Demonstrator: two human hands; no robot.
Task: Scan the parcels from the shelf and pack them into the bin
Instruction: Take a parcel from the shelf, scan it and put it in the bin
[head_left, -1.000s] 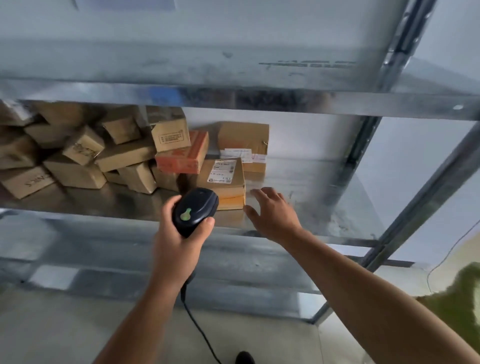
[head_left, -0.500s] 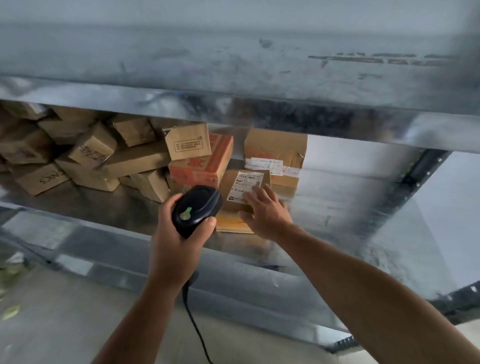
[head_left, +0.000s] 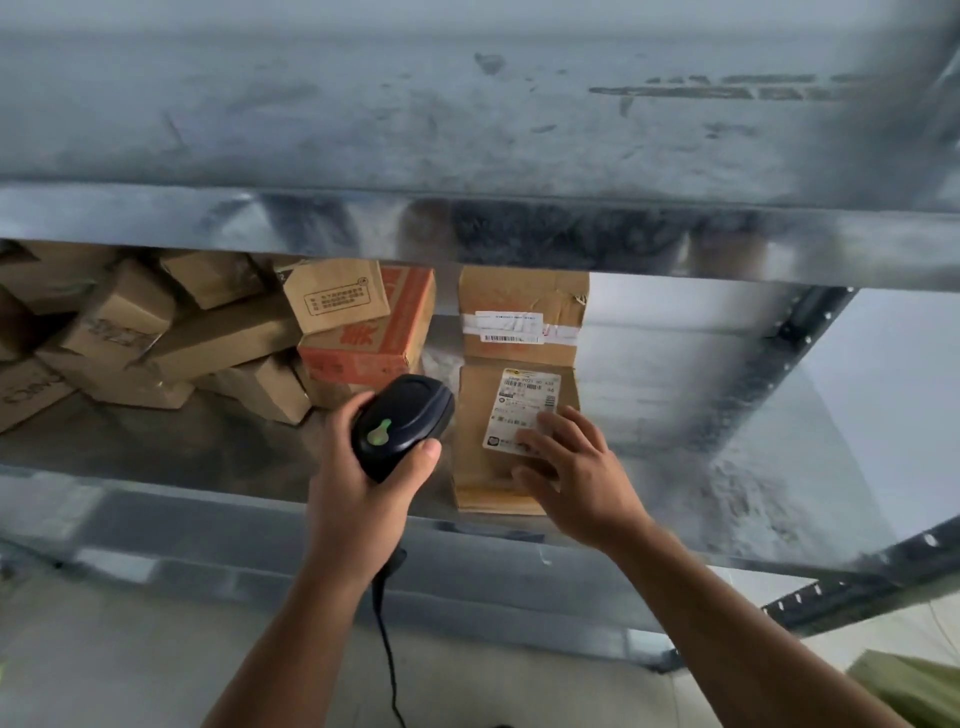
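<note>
Grips a black handheld scanner (head_left: 402, 423) in the left hand (head_left: 358, 499), fingers and thumb curled round its body, with the green mark on top facing up and the head aimed far, toward the boxes. Trails a dark cable (head_left: 387, 639) from the handle down toward the floor.

Lays the right hand (head_left: 576, 478) flat on a brown parcel (head_left: 472, 441), with fingers straight and slightly spread over the near part of its white label (head_left: 524, 400) and thumb out to the left on bare cardboard. No pinching or curling round the parcel here, only resting on top.

Finds that parcel lying flat, label up, at the near edge of the metal shelf (head_left: 727, 441), just right of the scanner.

Directly behind it, farther in: a second brown box (head_left: 519, 296) with a white barcode strip and tape across its front; touching or just apart, cannot tell.

To the left of that: an orange box (head_left: 374, 348) with a small stamped carton (head_left: 335, 296) tilted on top.

Farther left: a loose pile of brown cartons (head_left: 156, 343), several tipped at angles.

Above everything: an upper shelf (head_left: 467, 130) of scuffed grey metal.

At the near right corner: part of a green object (head_left: 909, 686), too blurred to identify.
</note>
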